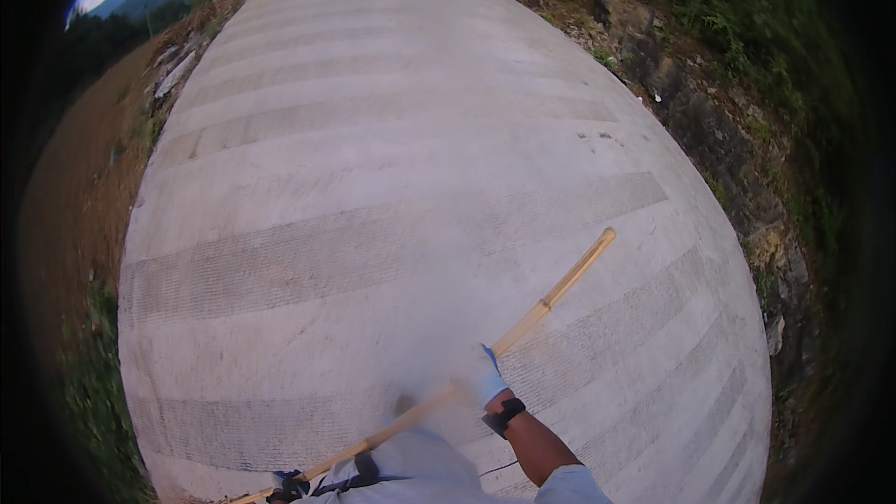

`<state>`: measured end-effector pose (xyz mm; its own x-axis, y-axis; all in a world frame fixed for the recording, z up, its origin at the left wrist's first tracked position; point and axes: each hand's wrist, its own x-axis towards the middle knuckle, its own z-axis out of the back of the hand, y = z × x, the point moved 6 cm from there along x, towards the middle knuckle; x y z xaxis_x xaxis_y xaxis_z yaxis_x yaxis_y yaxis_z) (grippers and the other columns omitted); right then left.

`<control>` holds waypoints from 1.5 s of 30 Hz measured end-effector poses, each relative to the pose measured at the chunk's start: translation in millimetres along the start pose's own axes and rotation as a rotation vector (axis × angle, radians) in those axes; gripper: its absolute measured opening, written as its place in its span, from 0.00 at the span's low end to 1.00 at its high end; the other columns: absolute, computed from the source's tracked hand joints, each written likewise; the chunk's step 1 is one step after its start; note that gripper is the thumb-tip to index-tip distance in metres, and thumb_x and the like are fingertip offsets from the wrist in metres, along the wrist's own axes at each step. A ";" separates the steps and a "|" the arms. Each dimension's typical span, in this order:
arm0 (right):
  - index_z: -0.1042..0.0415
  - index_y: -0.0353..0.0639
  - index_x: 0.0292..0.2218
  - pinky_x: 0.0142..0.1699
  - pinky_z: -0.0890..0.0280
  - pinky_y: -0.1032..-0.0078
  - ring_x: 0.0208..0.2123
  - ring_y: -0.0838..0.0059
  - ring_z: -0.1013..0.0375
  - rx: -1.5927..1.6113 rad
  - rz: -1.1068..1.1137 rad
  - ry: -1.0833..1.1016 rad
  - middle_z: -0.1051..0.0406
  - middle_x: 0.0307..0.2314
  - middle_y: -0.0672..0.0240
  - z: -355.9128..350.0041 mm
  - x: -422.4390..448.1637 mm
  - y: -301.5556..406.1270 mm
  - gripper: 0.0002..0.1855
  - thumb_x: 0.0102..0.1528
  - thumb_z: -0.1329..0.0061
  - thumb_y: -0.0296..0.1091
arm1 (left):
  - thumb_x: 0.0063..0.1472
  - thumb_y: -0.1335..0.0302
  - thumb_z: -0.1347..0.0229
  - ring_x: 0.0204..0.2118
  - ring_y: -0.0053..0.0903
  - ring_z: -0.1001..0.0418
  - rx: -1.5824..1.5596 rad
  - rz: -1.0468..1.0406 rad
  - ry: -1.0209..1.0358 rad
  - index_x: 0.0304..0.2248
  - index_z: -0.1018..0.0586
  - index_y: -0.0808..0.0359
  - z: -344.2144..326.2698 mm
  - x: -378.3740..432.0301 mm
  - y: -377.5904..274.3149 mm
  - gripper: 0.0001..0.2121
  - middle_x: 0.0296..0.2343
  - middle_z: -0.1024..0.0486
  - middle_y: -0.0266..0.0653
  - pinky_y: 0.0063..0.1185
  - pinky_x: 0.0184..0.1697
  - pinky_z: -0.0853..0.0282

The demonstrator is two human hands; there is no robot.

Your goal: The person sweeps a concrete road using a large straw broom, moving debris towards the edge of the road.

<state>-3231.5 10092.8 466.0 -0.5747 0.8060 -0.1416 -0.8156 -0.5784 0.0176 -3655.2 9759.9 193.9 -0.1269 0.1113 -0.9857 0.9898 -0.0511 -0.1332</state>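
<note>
A long bamboo pole (546,304) slants across in front of my body, from the bottom left up to the right. Around its middle my right hand (484,376) is closed, in a light glove with blue on it; a black band circles that wrist. Lower down, at the bottom edge of the view, my left hand (287,484) grips the same pole near my waist and is partly cut off. The upper end of the pole shows over the pavement, while its lower end runs out of view. A hazy smear blurs the fingers of my right hand.
A pale concrete road (315,182) stretches ahead, crossed by darker ribbed bands (280,269). Rocks and a leafy bank (728,126) border it on the right. Bare brown soil (84,175) and weeds (101,378) lie along the left edge.
</note>
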 end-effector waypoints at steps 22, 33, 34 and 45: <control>0.28 0.51 0.19 0.39 0.44 0.71 0.30 0.69 0.34 -0.067 -0.025 -0.091 0.32 0.21 0.70 89.1 192.1 -81.2 0.05 0.34 0.50 0.38 | 0.49 0.63 0.55 0.11 0.19 0.43 0.113 0.204 0.002 0.12 0.43 0.54 -269.6 62.5 -10.0 0.14 0.08 0.44 0.25 0.21 0.17 0.43; 0.27 0.47 0.24 0.40 0.42 0.68 0.31 0.64 0.33 -0.152 -0.558 0.234 0.31 0.24 0.63 96.4 179.7 -139.4 0.09 0.36 0.54 0.37 | 0.51 0.60 0.55 0.10 0.17 0.43 0.180 0.160 0.093 0.12 0.43 0.56 -457.8 92.6 -60.3 0.16 0.08 0.43 0.24 0.19 0.15 0.42; 0.28 0.47 0.24 0.40 0.42 0.68 0.31 0.64 0.32 -0.146 -0.574 0.265 0.31 0.24 0.63 92.1 183.0 -142.1 0.09 0.37 0.54 0.37 | 0.52 0.60 0.55 0.10 0.18 0.43 0.183 0.122 0.106 0.12 0.43 0.56 -473.9 93.7 -65.1 0.17 0.07 0.43 0.24 0.19 0.16 0.42; 0.29 0.53 0.18 0.36 0.46 0.70 0.26 0.69 0.32 -0.101 -0.474 0.192 0.31 0.19 0.69 44.3 272.5 -222.3 0.10 0.32 0.52 0.46 | 0.53 0.61 0.55 0.13 0.24 0.41 0.043 -0.038 0.180 0.14 0.40 0.58 -576.2 103.4 -70.4 0.15 0.09 0.42 0.30 0.24 0.21 0.39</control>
<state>-3209.9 10446.5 467.4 -0.1133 0.9501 -0.2905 -0.9672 -0.1723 -0.1865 -3700.5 10346.9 161.1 -0.1467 0.2892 -0.9460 0.9803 -0.0855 -0.1782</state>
